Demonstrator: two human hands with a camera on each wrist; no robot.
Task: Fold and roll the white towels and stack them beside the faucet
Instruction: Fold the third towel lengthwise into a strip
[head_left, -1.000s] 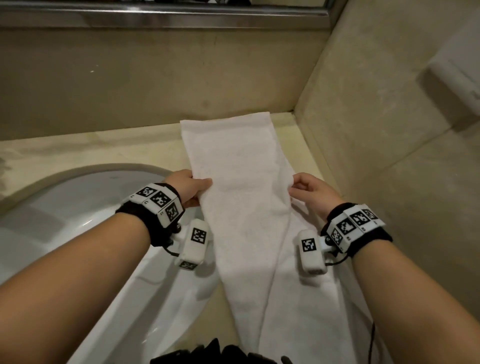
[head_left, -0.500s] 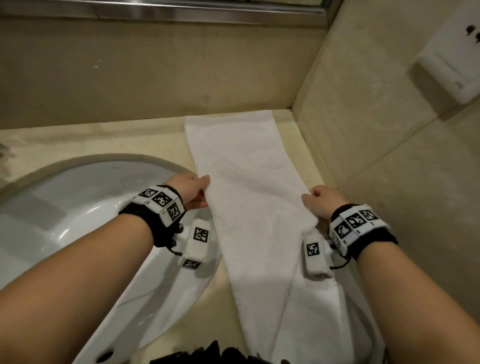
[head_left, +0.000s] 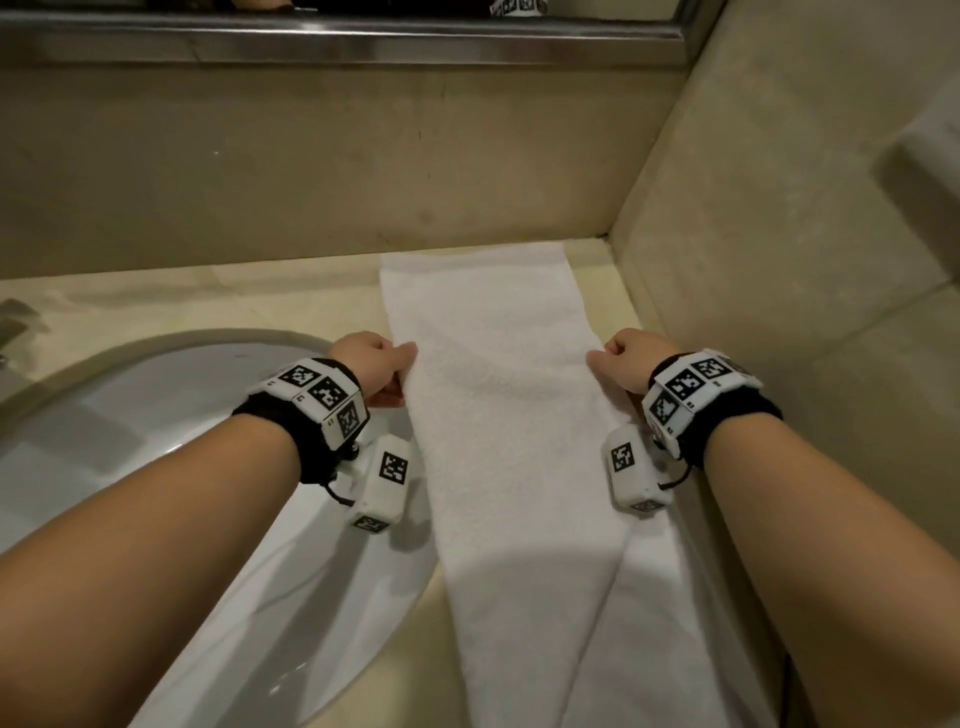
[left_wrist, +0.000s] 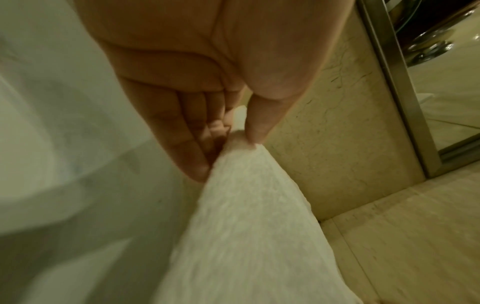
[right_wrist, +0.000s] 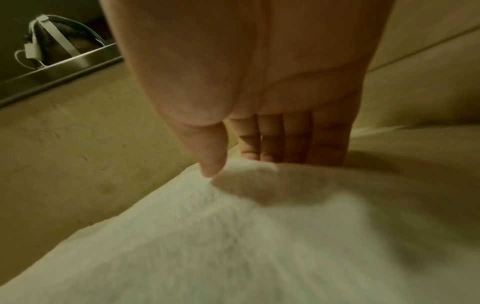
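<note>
A long white towel (head_left: 498, 395), folded into a narrow strip, lies on the beige counter from the back wall toward me, its near end hanging off the front. My left hand (head_left: 387, 366) pinches its left edge between thumb and fingers, seen close in the left wrist view (left_wrist: 233, 139). My right hand (head_left: 621, 361) pinches the right edge opposite; in the right wrist view the thumb lies on top of the towel (right_wrist: 259, 236) and the fingers (right_wrist: 285, 144) go under it. A second towel layer (head_left: 670, 597) shows under the strip at the lower right. Only a grey sliver of the faucet (head_left: 13, 325) shows at the far left.
A white oval sink (head_left: 130, 431) lies left of the towel, under my left forearm. A beige wall (head_left: 779, 260) stands close on the right, with a white fixture (head_left: 930, 150) on it. A steel mirror ledge (head_left: 337, 44) runs along the back wall.
Both hands have moved apart and a little toward the back wall along the towel's edges. The strip now lies flatter and wider between them, and the right hand has closed on the right edge.
</note>
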